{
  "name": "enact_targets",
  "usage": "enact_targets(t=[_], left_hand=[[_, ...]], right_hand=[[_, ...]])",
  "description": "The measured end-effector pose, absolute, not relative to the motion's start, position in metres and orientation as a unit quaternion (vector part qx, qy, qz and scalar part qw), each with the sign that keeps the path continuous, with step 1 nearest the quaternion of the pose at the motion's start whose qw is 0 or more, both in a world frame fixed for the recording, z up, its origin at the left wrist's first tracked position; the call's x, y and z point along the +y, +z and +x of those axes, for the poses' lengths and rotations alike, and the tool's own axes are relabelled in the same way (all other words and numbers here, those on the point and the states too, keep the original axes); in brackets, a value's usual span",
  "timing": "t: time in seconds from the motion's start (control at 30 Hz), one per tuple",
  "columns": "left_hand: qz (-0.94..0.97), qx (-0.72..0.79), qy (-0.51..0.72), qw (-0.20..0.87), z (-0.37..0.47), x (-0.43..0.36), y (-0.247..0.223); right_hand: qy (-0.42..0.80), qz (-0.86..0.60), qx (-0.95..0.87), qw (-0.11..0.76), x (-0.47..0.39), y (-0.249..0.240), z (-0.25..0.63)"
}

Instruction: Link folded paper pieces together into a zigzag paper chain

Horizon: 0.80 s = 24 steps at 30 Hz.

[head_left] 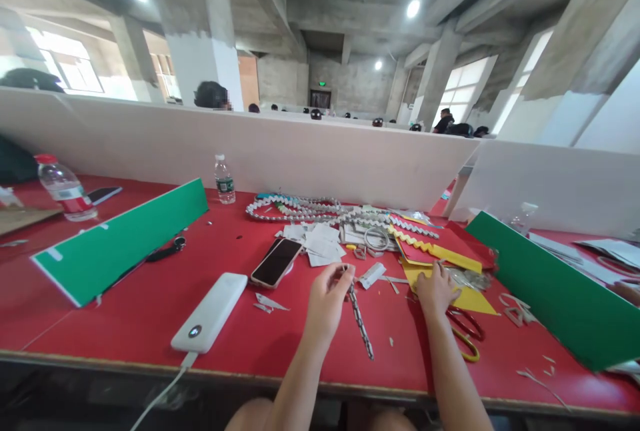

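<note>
My left hand [330, 291] is closed, pinching one end of a short grey-and-white folded-paper chain [361, 324] between thumb and fingers. The chain's other end hangs down toward the red tabletop. Farther right, my right hand [438, 290] rests with its fingers apart over a yellow paper sheet [477, 301] and the edge of the paper pile. Beside its wrist lie scissors with red and yellow handles [467, 351], their blades hidden. A long zigzag paper chain [300, 208] loops across the back, near a yellow folded strip [450, 256].
A phone [277, 262] and a white power bank [210, 314] with a cable lie left of my hands. Green dividers [125, 238] stand on both sides. White paper slips [320, 244], paper scraps, a tape ring [376, 239] and a water bottle [225, 181] are farther back.
</note>
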<state>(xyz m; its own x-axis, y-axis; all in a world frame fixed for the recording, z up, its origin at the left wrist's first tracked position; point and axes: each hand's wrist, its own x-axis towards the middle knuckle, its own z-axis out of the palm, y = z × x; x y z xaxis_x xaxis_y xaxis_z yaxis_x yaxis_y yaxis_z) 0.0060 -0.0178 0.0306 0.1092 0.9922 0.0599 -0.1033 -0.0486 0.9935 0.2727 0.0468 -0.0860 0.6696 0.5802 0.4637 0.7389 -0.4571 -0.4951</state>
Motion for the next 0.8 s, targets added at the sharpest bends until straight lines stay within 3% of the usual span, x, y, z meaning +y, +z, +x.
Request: enact_targets(t=[0.1,0.23,0.5,0.8], left_hand=[[0.546,0.446,0.498,0.506,0.002,-0.016,0.029],[0.595,0.472,0.47,0.45,0.003,-0.012,0.023],[0.687,0.46,0.408,0.388,0.045,0.004,-0.001],[0.704,0.51,0.319,0.379,0.046,0.037,-0.034]], right_hand=[[-0.14,-0.748,-0.447,0.47,0.05,-0.085,0.278],[-0.1,-0.684,-0.487,0.534,0.056,-0.085,0.277],[-0.019,-0.648,-0.513,0.562,0.061,-0.085,0.267],[0.054,-0.635,-0.586,0.501,0.054,-0.074,0.253]])
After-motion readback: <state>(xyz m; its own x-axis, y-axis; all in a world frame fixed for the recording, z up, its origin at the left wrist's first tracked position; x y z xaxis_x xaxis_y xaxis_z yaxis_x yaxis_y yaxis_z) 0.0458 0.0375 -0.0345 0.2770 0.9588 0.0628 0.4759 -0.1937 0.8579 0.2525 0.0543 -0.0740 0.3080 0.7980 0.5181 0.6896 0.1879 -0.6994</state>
